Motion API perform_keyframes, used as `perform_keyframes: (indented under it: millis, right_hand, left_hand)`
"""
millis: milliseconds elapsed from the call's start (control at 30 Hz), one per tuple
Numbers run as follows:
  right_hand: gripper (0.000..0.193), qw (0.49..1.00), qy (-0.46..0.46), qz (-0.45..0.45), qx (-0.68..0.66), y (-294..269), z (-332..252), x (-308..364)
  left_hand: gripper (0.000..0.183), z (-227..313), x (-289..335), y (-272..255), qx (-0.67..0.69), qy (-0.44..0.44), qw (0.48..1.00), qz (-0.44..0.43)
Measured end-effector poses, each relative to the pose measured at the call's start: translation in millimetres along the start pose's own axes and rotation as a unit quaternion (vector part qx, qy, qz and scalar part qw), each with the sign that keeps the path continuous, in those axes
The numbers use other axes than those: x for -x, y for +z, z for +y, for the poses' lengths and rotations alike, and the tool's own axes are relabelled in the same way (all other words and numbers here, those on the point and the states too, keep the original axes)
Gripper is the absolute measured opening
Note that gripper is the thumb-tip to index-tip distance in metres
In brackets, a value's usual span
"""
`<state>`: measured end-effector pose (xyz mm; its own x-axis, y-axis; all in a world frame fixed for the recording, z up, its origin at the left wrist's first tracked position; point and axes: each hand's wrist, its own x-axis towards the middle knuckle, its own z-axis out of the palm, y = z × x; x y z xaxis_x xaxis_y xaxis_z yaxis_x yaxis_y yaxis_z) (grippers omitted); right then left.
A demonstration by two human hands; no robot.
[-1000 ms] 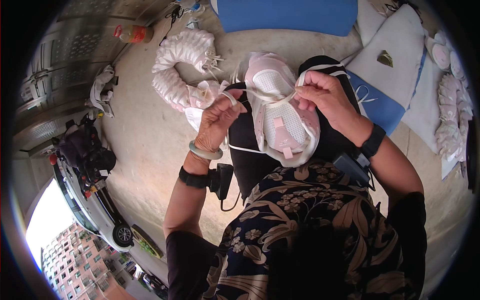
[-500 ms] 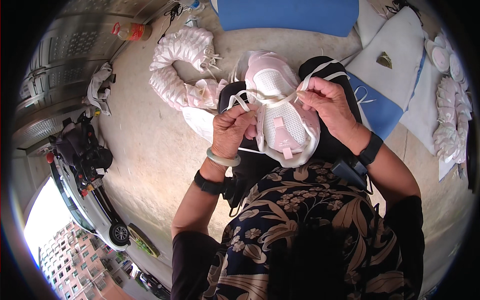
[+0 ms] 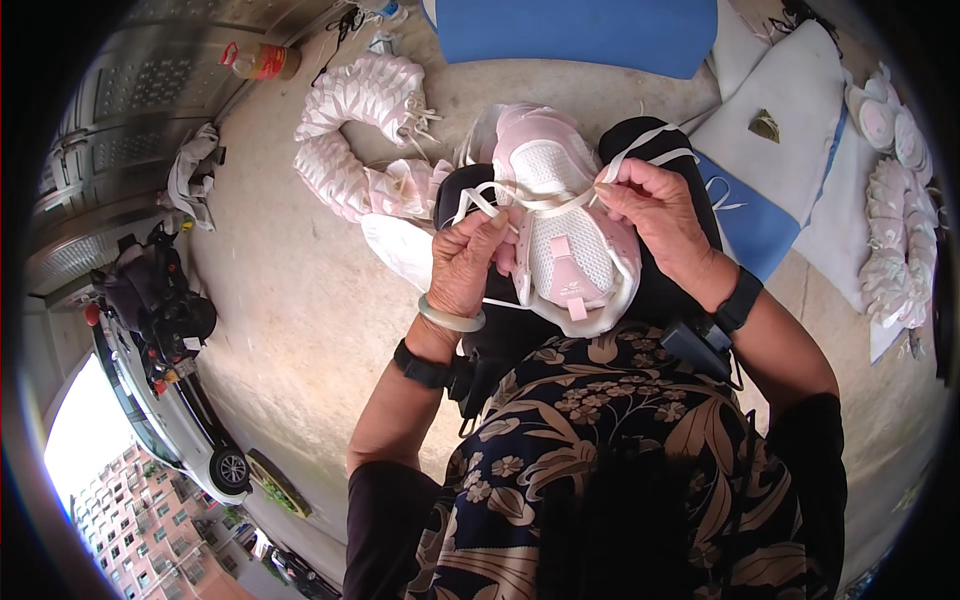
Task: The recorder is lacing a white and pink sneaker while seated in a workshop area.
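A pink and white shoe upper [image 3: 570, 262] rests between my knees, its pink tongue tab toward me and white mesh showing. A flat white shoelace [image 3: 553, 207] crosses it, with ends trailing on both sides. At the shoe's left edge, my left hand [image 3: 468, 262] pinches the lace between thumb and fingers. My right hand [image 3: 655, 212] grips the lace on the right side, and a loose end runs up past it over my dark trouser leg. A pale bangle and dark straps circle my wrists.
Rows of stacked pink and white shoe uppers [image 3: 345, 130] curve on the floor at the left; more uppers [image 3: 890, 235] lie far right. A blue sheet [image 3: 580, 35] is ahead, pale sheets [image 3: 775, 120] at the right. A bottle [image 3: 265, 62] stands near the metal door.
My left hand has shifted slightly right and down, still pinching the lace. My right hand stays almost in place, and the shoe upper has barely moved.
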<state>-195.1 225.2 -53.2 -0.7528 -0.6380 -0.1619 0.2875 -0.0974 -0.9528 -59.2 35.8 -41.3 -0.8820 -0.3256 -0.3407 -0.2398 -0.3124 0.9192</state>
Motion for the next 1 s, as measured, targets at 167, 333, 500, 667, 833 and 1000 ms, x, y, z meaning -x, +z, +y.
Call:
perform_keyframes:
  millis: [167, 333, 500, 667, 833, 1000]
  right_hand:
    - [0.008, 1.000, 0.017, 0.010, -0.011, 1.4, -0.2, 0.7]
    - [0.009, 1.000, 0.007, 0.014, 0.005, 2.5, -1.3, 1.6]
    - [0.008, 0.994, -0.014, 0.001, 0.105, -1.7, -2.8, 7.6]
    - [0.006, 0.955, -0.146, 0.001, 0.258, -2.7, -4.7, 8.0]
    - [0.007, 0.911, -0.228, -0.012, 0.343, 0.0, -18.1, 0.0]
    - [0.009, 0.922, -0.172, -0.033, 0.345, 0.3, -20.0, -2.8]
  left_hand:
    - [0.022, 4.1, 2.0, 2.7, -0.002, -0.005, 1.000, 0.001]
    - [0.023, 2.4, 2.6, 1.8, -0.014, -0.002, 1.000, -0.001]
    - [0.023, -4.4, 5.8, -5.0, -0.116, 0.066, 0.991, 0.001]
    - [0.022, -9.2, 8.1, -6.9, -0.169, 0.104, 0.980, 0.008]
    - [0.022, -9.5, 9.4, -6.3, -0.204, 0.145, 0.968, 0.008]
    - [0.021, -10.6, 10.9, -7.0, -0.100, 0.110, 0.989, -0.001]
